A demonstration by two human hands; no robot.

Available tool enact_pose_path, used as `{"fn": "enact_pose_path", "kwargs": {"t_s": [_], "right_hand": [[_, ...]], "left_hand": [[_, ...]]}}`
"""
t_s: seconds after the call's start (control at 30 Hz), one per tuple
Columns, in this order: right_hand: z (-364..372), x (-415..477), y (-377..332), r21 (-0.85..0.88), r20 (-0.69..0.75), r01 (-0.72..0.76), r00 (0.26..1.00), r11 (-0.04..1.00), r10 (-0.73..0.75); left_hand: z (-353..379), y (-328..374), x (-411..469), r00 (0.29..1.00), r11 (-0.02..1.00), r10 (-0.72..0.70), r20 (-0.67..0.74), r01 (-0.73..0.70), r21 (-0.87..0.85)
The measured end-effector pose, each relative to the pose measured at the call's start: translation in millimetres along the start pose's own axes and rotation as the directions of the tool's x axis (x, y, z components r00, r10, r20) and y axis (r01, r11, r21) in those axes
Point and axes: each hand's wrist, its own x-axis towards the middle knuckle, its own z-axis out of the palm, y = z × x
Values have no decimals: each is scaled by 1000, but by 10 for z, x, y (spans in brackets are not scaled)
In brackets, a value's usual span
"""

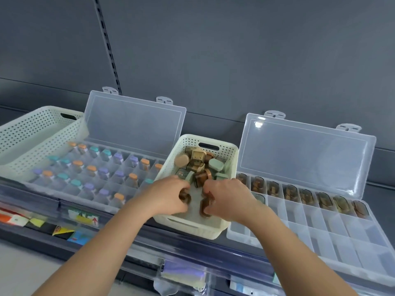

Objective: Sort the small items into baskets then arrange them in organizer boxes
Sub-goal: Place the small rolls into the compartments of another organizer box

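Inspector: Basket location?

Me: The small basket sits on the shelf, between the left organizer box and the right organizer box. Both lids are raised. Both of my hands are inside the basket's near end.

Inspector: State of left grip?

Me: My left grip is curled round one brown case, low over the basket floor. Blur hides the finger detail.

Inspector: Right grip?

Me: My right grip is clamped on a second brown case, near the first but apart from it.

Inspector: Other stock?

Me: A heap of cases in brown, tan and green fills the basket's far end. The right organizer box carries a row of brown cases along its far side. The left organizer box carries capped bottles in orange, teal and purple. A large basket stands at far left, beside that box's lid.
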Motion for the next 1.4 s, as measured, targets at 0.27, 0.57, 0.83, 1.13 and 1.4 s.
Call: {"fn": "enact_pose_path", "kwargs": {"t_s": [0.27,0.57,0.83,1.13,1.4], "right_hand": [[-133,-388,286,384,-349,10,927,923,135],[-93,-983,688,535,-401,-107,841,838,363],[180,-1163,716,488,-347,-106,887,866,304],[349,-1057,663,382,-273,-162,921,910,278],[423,-1004,697,319,-178,-216,943,923,282]], "left_hand": [[-96,320,-116,965,940,43,-257,-126,-317],[-10,980,-118,911,914,215,-352,-314,-256],[139,1093,-46,916,932,362,-173,-352,84],[350,1080,105,901,898,405,-158,-359,254],[459,1046,119,880,853,452,-147,-378,360]]}}
